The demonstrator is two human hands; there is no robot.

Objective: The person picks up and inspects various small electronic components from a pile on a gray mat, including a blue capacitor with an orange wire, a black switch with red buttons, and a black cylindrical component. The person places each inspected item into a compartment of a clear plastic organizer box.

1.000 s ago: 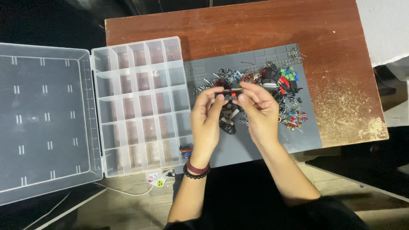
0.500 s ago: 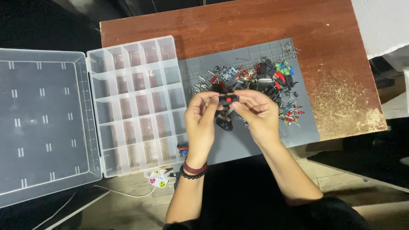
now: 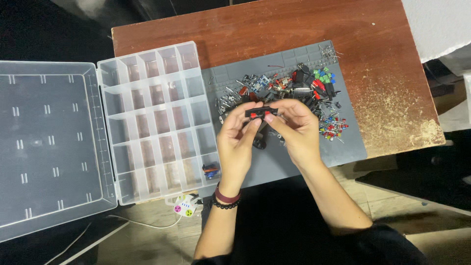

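My left hand (image 3: 239, 142) and my right hand (image 3: 296, 128) together hold a small black component with red parts (image 3: 260, 113) above a grey work mat (image 3: 274, 162). Fingertips of both hands pinch it at its ends. Behind the hands a heap of small electronic parts (image 3: 299, 88) lies on the mat, with loose coloured LEDs (image 3: 333, 127) to the right. A dark part (image 3: 259, 143) rests on the mat under my hands, partly hidden.
A clear plastic organiser box (image 3: 152, 122) with several compartments lies open left of the mat; its lid (image 3: 46, 147) is folded out further left. One corner compartment holds small blue and orange parts (image 3: 211, 171). A worn wooden table (image 3: 382, 73) bears everything. A white power strip (image 3: 182, 205) lies below.
The hands stayed close together on the black and red component, sinking slightly toward me while my fingers shifted on it. The view moved a little.
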